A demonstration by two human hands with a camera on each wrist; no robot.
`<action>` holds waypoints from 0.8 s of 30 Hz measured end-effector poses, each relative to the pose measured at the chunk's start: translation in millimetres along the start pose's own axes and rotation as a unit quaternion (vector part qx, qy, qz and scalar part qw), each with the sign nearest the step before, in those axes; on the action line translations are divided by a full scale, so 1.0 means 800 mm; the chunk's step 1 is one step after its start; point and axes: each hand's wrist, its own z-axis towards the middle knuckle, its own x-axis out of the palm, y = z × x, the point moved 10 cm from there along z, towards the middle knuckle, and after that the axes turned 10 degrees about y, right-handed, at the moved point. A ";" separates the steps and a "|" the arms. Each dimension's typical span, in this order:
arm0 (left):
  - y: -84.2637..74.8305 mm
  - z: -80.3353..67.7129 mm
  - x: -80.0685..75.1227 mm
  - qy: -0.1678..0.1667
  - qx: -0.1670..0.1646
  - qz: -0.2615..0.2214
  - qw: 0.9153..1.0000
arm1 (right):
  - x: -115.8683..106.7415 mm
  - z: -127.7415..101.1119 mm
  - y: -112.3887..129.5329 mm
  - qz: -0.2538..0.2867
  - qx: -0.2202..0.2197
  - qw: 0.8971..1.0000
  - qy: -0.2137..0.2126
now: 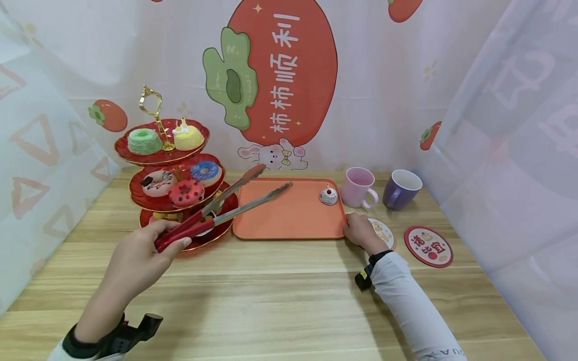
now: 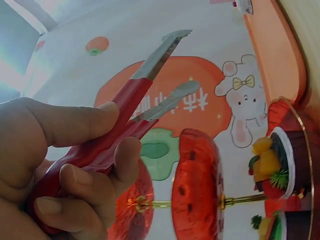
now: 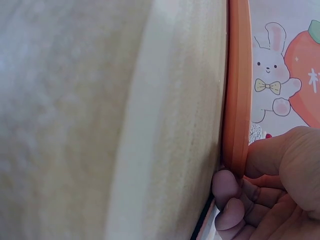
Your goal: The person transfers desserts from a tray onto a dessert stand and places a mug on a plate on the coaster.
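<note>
From my station, I watch the left hand (image 1: 140, 255) grip red-handled tongs (image 1: 198, 228), their metal arms spread and pointing past the red three-tier stand (image 1: 155, 158) toward the orange tray (image 1: 293, 218). The right hand (image 1: 361, 233) holds the tray's near right corner. I see a small white cake (image 1: 328, 196) near the tray's right edge, with a pink mug (image 1: 356, 186) just beyond that edge and a purple mug (image 1: 401, 191) farther right. A red-rimmed coaster (image 1: 428, 245) lies on the wooden tabletop (image 1: 271, 291). Green and yellow cakes sit on the stand's top tier.

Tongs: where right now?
Head view, left of centre: the tongs are in the left hand, partly in front of the tiered stand, pointing toward the orange tray.
</note>
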 end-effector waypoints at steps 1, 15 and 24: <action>0.000 0.002 0.003 0.002 0.000 -0.002 1.000 | 0.000 0.000 0.000 -0.001 0.000 1.000 0.000; -0.007 0.037 0.048 0.035 0.022 -0.033 0.999 | 0.000 -0.001 0.000 0.001 -0.002 1.000 0.000; -0.013 0.053 0.073 0.047 0.020 -0.032 0.998 | 0.001 -0.001 -0.001 0.001 0.001 1.000 0.002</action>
